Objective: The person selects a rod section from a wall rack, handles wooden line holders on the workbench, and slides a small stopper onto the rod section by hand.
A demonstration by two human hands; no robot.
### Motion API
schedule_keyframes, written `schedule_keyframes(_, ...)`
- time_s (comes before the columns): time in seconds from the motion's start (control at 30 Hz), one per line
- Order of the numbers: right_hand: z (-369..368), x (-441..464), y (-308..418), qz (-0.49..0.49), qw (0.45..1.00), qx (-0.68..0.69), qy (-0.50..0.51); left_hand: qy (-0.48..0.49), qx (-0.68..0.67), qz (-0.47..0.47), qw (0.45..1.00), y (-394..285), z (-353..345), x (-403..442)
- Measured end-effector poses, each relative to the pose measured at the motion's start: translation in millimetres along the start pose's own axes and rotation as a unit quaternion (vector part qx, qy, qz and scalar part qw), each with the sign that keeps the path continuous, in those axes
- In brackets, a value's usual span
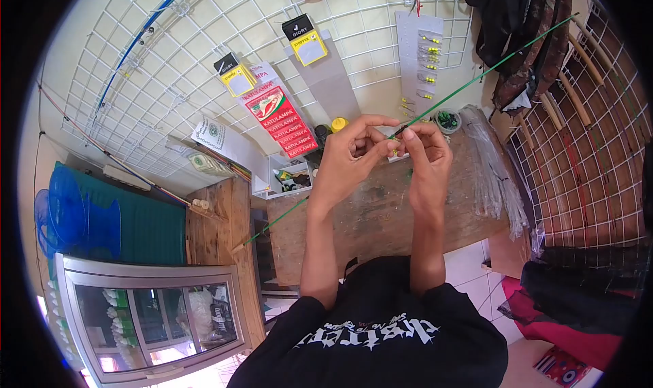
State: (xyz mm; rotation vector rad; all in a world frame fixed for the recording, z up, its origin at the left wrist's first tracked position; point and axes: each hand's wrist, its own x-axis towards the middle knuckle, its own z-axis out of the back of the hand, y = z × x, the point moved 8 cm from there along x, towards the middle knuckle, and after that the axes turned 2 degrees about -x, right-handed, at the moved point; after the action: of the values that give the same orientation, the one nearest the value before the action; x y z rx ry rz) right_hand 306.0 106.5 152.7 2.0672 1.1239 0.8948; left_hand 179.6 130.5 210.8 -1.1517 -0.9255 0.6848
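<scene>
While left hand (345, 158) + right hand (428, 158) pinch slim green rod (476, 80) | long red strip (288, 126) says KATULAMPA | black-yellow packs (305, 41), GIORY STOPPER

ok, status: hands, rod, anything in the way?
Left hand, right hand pinching green rod. Rod slanted; upper end overlaps hanging fabric in view, contact unclear.

The green rod (483, 76) toward 2 o'clock looks smooth and glossy, the wooden tabletop (381, 218) matt and scuffed. Crinkled, shiny clear plastic sleeves (498, 177) lie at 3 o'clock, the shirt (381, 364) at 6 is matt cloth, and smooth metal frames glossy panes on the cabinet (149, 272) at 8
</scene>
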Motion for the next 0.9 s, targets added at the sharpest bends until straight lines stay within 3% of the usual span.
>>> schedule_keyframes(0.1, -3, 0, 3, 0.014, 1.000, -0.004, 0.001, -0.002, -0.002, 0.005, 1.000, 0, 1, 0)
schedule_keyframes(0.57, 72, 5, 36, 0.109, 0.971, 0.089, -0.196, -0.011, -0.007, 0.005, 1.000, 4, 7, 0)
schedule_keyframes(0.9, 84, 46, 88, 0.185, 0.960, 0.115, -0.176, -0.013, -0.014, 0.005, 1.000, 2, 12, 3)
